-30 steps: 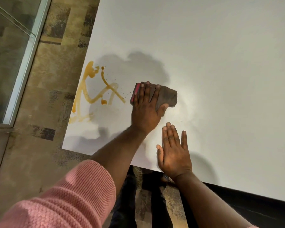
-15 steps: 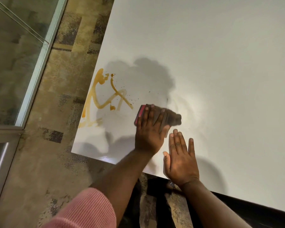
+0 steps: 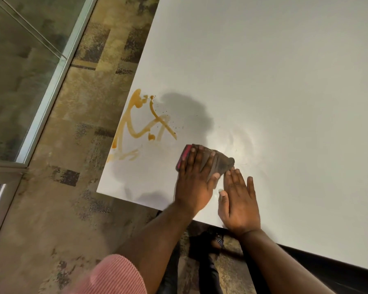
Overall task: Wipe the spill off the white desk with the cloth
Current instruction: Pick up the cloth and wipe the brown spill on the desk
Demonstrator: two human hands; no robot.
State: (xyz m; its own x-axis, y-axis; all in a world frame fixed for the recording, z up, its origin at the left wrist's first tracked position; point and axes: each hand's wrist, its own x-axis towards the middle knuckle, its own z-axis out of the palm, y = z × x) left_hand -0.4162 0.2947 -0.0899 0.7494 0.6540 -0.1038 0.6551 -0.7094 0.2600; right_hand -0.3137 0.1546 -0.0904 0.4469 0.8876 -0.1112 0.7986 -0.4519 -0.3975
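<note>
An orange-brown spill (image 3: 140, 124) streaks the white desk (image 3: 274, 81) near its left corner. A folded cloth (image 3: 222, 164), dark brown with a pink edge, lies flat on the desk to the right of the spill and below it. My left hand (image 3: 194, 181) presses down on the cloth with fingers spread over it. My right hand (image 3: 239, 200) rests flat on the desk beside it, fingers together, its fingertips touching the cloth's right end. The cloth and the spill are apart.
The desk's left edge and near edge meet at a corner (image 3: 98, 189) close to the spill. Patterned carpet (image 3: 62, 209) lies to the left, with a glass partition (image 3: 19, 81) and its metal frame beyond.
My left hand has slid the cloth toward the near edge, closer to my right hand. My right hand stays flat on the desk. The spill looks unchanged.
</note>
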